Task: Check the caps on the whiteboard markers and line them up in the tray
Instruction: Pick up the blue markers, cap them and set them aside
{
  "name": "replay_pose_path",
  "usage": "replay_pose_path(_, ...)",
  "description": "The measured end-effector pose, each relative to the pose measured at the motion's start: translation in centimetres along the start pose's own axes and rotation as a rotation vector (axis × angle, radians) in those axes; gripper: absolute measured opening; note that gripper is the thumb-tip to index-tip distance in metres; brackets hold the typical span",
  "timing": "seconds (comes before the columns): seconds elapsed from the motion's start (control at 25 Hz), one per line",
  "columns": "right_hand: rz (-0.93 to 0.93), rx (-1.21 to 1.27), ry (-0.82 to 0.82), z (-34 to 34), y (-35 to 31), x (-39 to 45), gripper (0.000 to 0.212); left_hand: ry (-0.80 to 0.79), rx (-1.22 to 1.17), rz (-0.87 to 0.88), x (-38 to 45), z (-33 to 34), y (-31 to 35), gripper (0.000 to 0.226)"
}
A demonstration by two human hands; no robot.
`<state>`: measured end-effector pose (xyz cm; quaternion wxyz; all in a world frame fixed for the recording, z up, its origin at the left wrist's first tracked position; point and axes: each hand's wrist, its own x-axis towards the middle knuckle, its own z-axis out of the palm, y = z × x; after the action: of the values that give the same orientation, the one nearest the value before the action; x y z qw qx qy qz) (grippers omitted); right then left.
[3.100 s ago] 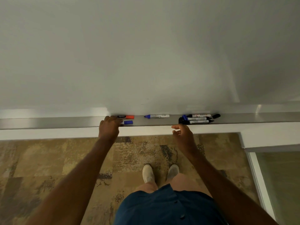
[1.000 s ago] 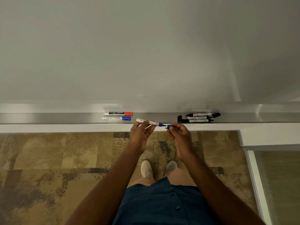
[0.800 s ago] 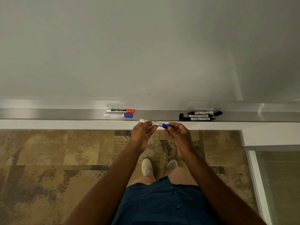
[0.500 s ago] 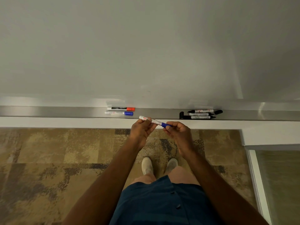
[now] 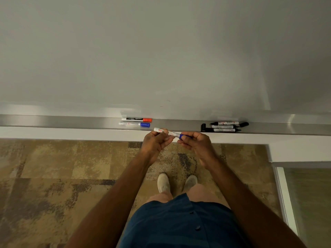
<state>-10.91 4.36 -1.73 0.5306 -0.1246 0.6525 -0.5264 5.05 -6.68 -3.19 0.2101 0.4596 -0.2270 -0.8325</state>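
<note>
I hold a white marker with a blue cap (image 5: 173, 134) level in front of the metal tray (image 5: 71, 121). My left hand (image 5: 156, 142) grips its white barrel. My right hand (image 5: 194, 142) pinches the blue cap end, and the cap sits against the barrel. In the tray to the left lie a red-capped marker (image 5: 137, 119) and, just in front of it, a blue-capped marker (image 5: 134, 124), parallel. To the right lies a cluster of three black markers (image 5: 224, 126) with a loose black cap (image 5: 244, 124) at its far end.
The whiteboard (image 5: 161, 51) fills the upper view above the tray. A white ledge (image 5: 53, 133) runs under the tray. Patterned carpet (image 5: 53, 176) and my shoes are below. A glass panel (image 5: 308, 203) with a white frame stands at the right.
The blue marker was taken from the tray. One second ago its blue tip showed with the cap apart in my right hand; now the cap sits against the barrel.
</note>
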Motion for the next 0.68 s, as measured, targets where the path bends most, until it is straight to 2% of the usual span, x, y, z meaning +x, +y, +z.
replay_pose_path(0.04, 0.006, -0.038, -0.002, 0.1, 0.0, 0.2, 0.018, -0.016, 0.107, 0.0, 0.1, -0.5, 0.6, 0.018)
replay_pose_path(0.12, 0.001, -0.138, 0.027, 0.4, 0.0, 0.7, 0.019, -0.014, 0.477, 0.084, 0.5, -1.7, 2.0, 0.022)
replay_pose_path(0.24, -0.015, -0.224, 0.059, 1.8, 0.3, 1.5, 0.019, -0.052, 1.15, 0.357, 1.1, -2.4, 3.8, 0.017)
replay_pose_path(0.36, -0.046, -0.257, 0.069, 3.9, 0.5, 2.1, 0.015, -0.144, 1.594, 0.629, 1.2, -1.8, 4.7, 0.019)
replay_pose_path(0.44, -0.062, -0.268, 0.083, 5.0, 0.6, 2.4, 0.015, -0.166, 1.717, 0.733, 1.4, -1.4, 4.9, 0.02)
replay_pose_path(0.52, -0.063, -0.287, 0.088, 5.6, 0.8, 2.6, 0.017, -0.162, 1.771, 0.75, 1.7, -1.6, 5.0, 0.02)
replay_pose_path(0.68, -0.043, -0.384, 0.16, 3.7, 0.6, 3.0, 0.026, 0.079, 1.815, 0.739, 2.4, -4.3, 6.8, 0.027)
